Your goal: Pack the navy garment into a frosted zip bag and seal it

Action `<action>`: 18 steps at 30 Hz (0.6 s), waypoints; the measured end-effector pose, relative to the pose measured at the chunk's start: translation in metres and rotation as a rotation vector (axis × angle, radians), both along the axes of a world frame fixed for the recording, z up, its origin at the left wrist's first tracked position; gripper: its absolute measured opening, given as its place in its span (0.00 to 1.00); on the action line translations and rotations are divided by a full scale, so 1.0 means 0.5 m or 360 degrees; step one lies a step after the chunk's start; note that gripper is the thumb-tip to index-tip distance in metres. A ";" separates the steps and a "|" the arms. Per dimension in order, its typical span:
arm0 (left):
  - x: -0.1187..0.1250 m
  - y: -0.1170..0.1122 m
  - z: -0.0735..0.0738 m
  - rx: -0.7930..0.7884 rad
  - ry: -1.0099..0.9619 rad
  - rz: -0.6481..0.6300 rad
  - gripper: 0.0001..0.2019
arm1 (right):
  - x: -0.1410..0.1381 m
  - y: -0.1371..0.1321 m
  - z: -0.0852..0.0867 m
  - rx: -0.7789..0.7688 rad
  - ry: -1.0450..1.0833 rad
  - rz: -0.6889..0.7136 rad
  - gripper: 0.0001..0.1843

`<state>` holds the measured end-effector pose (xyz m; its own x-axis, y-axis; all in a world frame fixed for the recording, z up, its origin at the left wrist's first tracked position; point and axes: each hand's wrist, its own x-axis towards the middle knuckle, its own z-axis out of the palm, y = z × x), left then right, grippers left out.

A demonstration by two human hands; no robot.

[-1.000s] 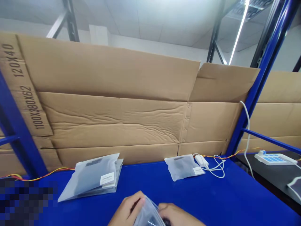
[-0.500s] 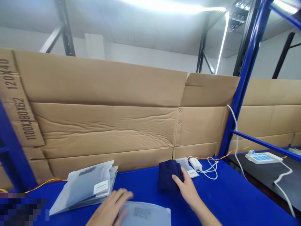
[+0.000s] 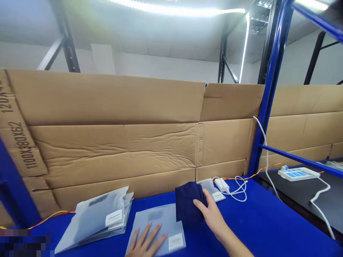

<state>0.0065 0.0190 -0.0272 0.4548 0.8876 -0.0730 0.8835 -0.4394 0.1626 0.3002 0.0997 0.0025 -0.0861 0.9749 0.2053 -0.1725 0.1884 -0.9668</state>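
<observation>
My right hand grips a folded dark navy cloth by its right edge, thumb on top. What kind of garment it is, I cannot tell. With fingers spread, my left hand lies flat on a frosted plastic bag that has printed text near its far edge and a white label at its lower right. The cloth overlaps the bag's upper right corner. To the left rests a stack of similar frosted bags with dark contents and white labels.
Behind the blue tabletop stands a cardboard wall. At the back right lie another frosted bag, a white adapter and looped white cable. A blue post rises on the right, beyond it a power strip on a black surface.
The frosted bag under my left hand has moved further onto the table, and its label now shows. My left hand has shifted right and spread flat. The cloth stays in my right hand.
</observation>
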 end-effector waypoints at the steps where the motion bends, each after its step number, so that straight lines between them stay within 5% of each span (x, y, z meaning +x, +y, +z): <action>1: 0.000 0.012 0.017 -0.0025 -0.0031 0.0022 0.35 | -0.003 -0.005 0.003 -0.0069 0.0053 0.0055 0.22; 5: 0.003 0.052 0.045 -0.0021 -0.0107 0.0119 0.34 | -0.016 -0.027 0.007 -0.0298 0.0151 0.0307 0.23; 11: -0.014 0.085 0.016 0.0220 -0.0277 0.0135 0.27 | -0.042 -0.054 -0.012 -0.0380 -0.0026 0.0467 0.35; 15: -0.005 0.045 0.004 0.0692 -0.0710 0.0428 0.22 | -0.071 -0.069 -0.042 -0.0402 0.0102 0.0606 0.43; 18: 0.046 -0.016 -0.003 0.0773 -0.0830 0.0448 0.22 | -0.095 -0.088 -0.061 -0.0341 0.0141 0.0641 0.43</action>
<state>0.0294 0.0110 -0.0289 0.0753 0.8527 0.5169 0.8347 -0.3375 0.4352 0.2529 0.0559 -0.0279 -0.4579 0.8886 0.0267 -0.2749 -0.1130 -0.9548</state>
